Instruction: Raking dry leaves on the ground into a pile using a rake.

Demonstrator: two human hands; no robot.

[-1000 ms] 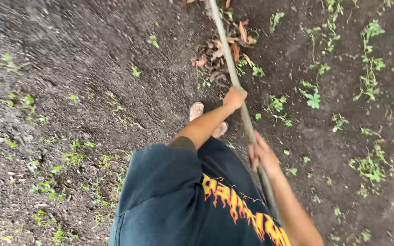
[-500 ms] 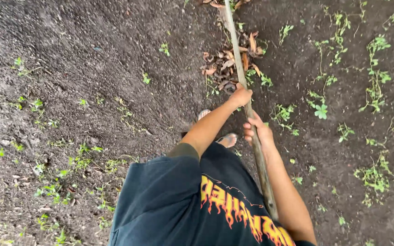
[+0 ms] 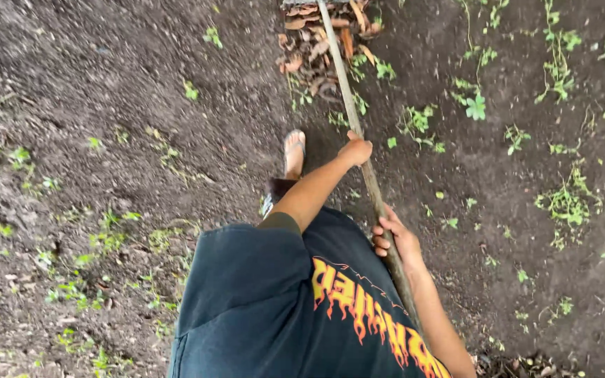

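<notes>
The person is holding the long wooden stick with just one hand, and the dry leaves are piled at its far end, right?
Not quite. The head view shows both hands on the long wooden stick: the left hand higher up and the right hand lower. The dry leaves do lie at its far end.

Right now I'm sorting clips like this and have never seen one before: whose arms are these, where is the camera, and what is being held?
The camera sits on the person's head and looks straight down, so you see their own dark shirt and both arms. The left hand, farther along, and the right hand, near the body, both grip one long wooden handle. Its far end reaches a pile of dry brown leaves; the tool's head is hidden there. One foot in a sandal stands on dark soil dotted with small green weeds.
</notes>
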